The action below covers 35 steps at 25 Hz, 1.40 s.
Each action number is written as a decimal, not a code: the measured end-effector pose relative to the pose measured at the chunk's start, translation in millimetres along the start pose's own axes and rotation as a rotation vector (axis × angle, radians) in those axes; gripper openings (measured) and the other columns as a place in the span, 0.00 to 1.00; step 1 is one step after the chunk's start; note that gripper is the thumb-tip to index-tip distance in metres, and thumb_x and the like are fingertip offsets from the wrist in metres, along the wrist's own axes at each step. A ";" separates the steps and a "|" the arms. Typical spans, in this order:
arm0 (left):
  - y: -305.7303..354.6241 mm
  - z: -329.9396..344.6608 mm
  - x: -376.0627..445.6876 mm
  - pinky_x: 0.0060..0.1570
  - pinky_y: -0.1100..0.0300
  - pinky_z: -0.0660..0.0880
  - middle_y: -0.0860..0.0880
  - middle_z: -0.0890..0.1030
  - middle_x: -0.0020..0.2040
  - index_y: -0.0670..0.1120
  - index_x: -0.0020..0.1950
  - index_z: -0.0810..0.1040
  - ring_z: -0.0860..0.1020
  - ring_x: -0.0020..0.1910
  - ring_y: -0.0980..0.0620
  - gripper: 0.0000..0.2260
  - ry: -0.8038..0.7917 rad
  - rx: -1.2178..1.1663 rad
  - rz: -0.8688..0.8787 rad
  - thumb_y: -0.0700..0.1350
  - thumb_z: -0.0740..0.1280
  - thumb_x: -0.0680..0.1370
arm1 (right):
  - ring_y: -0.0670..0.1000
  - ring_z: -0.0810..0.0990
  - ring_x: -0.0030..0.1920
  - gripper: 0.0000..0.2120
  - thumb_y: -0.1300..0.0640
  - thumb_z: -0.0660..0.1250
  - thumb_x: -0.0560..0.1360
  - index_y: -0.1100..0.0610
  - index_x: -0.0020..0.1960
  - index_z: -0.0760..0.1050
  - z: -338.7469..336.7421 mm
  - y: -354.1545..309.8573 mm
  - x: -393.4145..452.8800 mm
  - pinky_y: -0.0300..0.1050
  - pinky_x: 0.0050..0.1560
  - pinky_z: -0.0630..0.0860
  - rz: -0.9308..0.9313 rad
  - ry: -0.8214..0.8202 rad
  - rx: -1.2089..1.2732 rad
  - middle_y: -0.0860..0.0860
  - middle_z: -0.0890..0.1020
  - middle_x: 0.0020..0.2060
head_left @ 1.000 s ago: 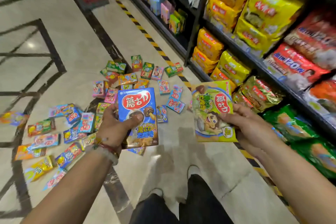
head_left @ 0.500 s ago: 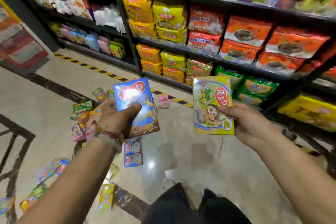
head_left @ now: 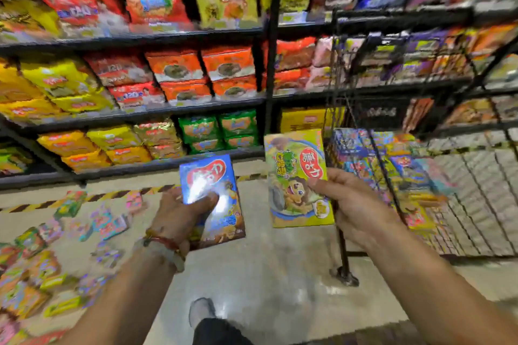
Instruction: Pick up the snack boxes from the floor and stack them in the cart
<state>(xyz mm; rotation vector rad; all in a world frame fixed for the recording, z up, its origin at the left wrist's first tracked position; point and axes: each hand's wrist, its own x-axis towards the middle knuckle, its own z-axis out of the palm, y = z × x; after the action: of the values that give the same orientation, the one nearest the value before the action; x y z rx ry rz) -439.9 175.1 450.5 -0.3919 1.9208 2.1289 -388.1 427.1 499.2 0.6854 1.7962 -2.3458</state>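
My left hand (head_left: 179, 213) grips a blue snack box (head_left: 215, 199) with a red logo, held upright at chest height. My right hand (head_left: 350, 204) grips a yellow-green snack box (head_left: 297, 176) with a cartoon face, just left of the cart. The black wire cart (head_left: 476, 199) stands at the right, and several colourful snack boxes (head_left: 372, 159) are stacked inside it at its left end. Many more snack boxes (head_left: 42, 260) lie scattered on the floor at the lower left, blurred.
Dark store shelves (head_left: 168, 109) packed with bagged snacks fill the background. A yellow-black hazard stripe (head_left: 112, 194) runs along the floor before them. One cart wheel (head_left: 346, 277) sits near my right forearm. My shoe (head_left: 201, 311) shows at the bottom.
The view has swung right, away from the floor pile and toward the cart. Both hands still hold their boxes, which now sit close to the cart's left end.
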 end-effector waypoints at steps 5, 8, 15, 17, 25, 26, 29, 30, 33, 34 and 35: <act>-19.7 119.8 -25.5 0.31 0.56 0.79 0.43 0.85 0.39 0.38 0.47 0.79 0.83 0.32 0.47 0.12 -0.241 0.092 -0.063 0.34 0.76 0.66 | 0.61 0.83 0.47 0.13 0.65 0.68 0.71 0.63 0.55 0.78 -128.0 -7.0 -62.0 0.60 0.51 0.78 -0.041 0.229 0.121 0.61 0.83 0.49; -29.9 173.0 -29.1 0.32 0.53 0.80 0.42 0.85 0.40 0.38 0.50 0.79 0.83 0.33 0.46 0.09 -0.296 0.123 -0.093 0.34 0.72 0.71 | 0.57 0.84 0.39 0.09 0.68 0.65 0.73 0.64 0.52 0.78 -180.8 -6.3 -83.7 0.52 0.39 0.81 -0.067 0.337 0.178 0.61 0.84 0.44; -40.7 266.5 12.7 0.46 0.42 0.79 0.39 0.84 0.46 0.38 0.55 0.77 0.83 0.42 0.40 0.16 -0.392 0.161 -0.138 0.38 0.75 0.70 | 0.59 0.84 0.39 0.10 0.65 0.67 0.72 0.65 0.53 0.76 -251.3 -16.6 -52.8 0.52 0.41 0.80 0.000 0.485 0.257 0.63 0.84 0.44; -42.4 293.0 35.4 0.49 0.39 0.78 0.39 0.83 0.49 0.38 0.59 0.75 0.82 0.46 0.38 0.24 -0.418 0.166 -0.154 0.41 0.78 0.67 | 0.58 0.84 0.36 0.08 0.64 0.67 0.72 0.65 0.51 0.76 -264.8 -24.0 -35.5 0.52 0.41 0.79 0.013 0.512 0.262 0.62 0.84 0.42; -37.9 396.7 91.6 0.50 0.40 0.78 0.44 0.84 0.48 0.42 0.57 0.76 0.82 0.46 0.41 0.26 -0.450 0.222 -0.158 0.49 0.77 0.63 | 0.61 0.83 0.42 0.10 0.64 0.68 0.68 0.67 0.49 0.77 -306.1 -52.6 25.4 0.60 0.51 0.78 0.060 0.578 0.274 0.65 0.83 0.45; -40.7 407.6 97.7 0.50 0.41 0.78 0.44 0.84 0.49 0.42 0.59 0.74 0.82 0.46 0.41 0.28 -0.424 0.234 -0.162 0.49 0.77 0.63 | 0.61 0.83 0.42 0.10 0.64 0.68 0.70 0.67 0.50 0.76 -313.6 -54.1 32.0 0.59 0.49 0.78 0.062 0.579 0.273 0.65 0.83 0.46; -49.8 440.6 109.4 0.50 0.43 0.78 0.44 0.82 0.52 0.42 0.61 0.72 0.82 0.48 0.42 0.30 -0.375 0.302 -0.116 0.52 0.76 0.64 | 0.60 0.83 0.41 0.09 0.64 0.65 0.75 0.68 0.53 0.76 -339.0 -57.5 56.8 0.50 0.39 0.82 0.084 0.548 0.235 0.65 0.83 0.47; -56.7 451.2 113.7 0.50 0.45 0.79 0.44 0.82 0.52 0.42 0.61 0.72 0.81 0.49 0.43 0.28 -0.376 0.316 -0.100 0.51 0.76 0.65 | 0.60 0.84 0.40 0.09 0.64 0.65 0.75 0.67 0.53 0.76 -349.8 -56.6 67.5 0.48 0.37 0.81 0.094 0.535 0.223 0.65 0.83 0.46; -80.7 479.8 124.0 0.52 0.48 0.77 0.44 0.79 0.53 0.42 0.54 0.72 0.78 0.51 0.43 0.16 -0.264 0.397 -0.057 0.43 0.73 0.72 | 0.60 0.84 0.44 0.08 0.62 0.65 0.76 0.65 0.53 0.77 -380.1 -52.2 110.6 0.50 0.41 0.81 0.166 0.501 0.164 0.62 0.84 0.46; -94.0 487.7 130.4 0.53 0.47 0.76 0.43 0.79 0.53 0.42 0.54 0.73 0.77 0.53 0.42 0.15 -0.206 0.449 -0.031 0.43 0.73 0.71 | 0.60 0.83 0.47 0.09 0.60 0.66 0.76 0.64 0.54 0.78 -390.4 -44.3 127.8 0.54 0.47 0.80 0.196 0.497 0.124 0.61 0.84 0.47; -105.7 495.8 136.0 0.53 0.46 0.76 0.42 0.79 0.53 0.41 0.53 0.75 0.77 0.54 0.41 0.15 -0.143 0.519 -0.028 0.44 0.74 0.70 | 0.60 0.82 0.50 0.12 0.57 0.68 0.75 0.62 0.56 0.77 -401.6 -34.5 146.2 0.58 0.53 0.78 0.233 0.489 0.080 0.59 0.84 0.49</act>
<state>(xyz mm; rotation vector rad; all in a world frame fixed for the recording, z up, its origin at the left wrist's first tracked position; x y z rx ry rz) -545.7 679.5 351.3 -0.1546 2.2559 1.5088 -416.5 840.6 389.7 1.4991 1.6634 -2.2335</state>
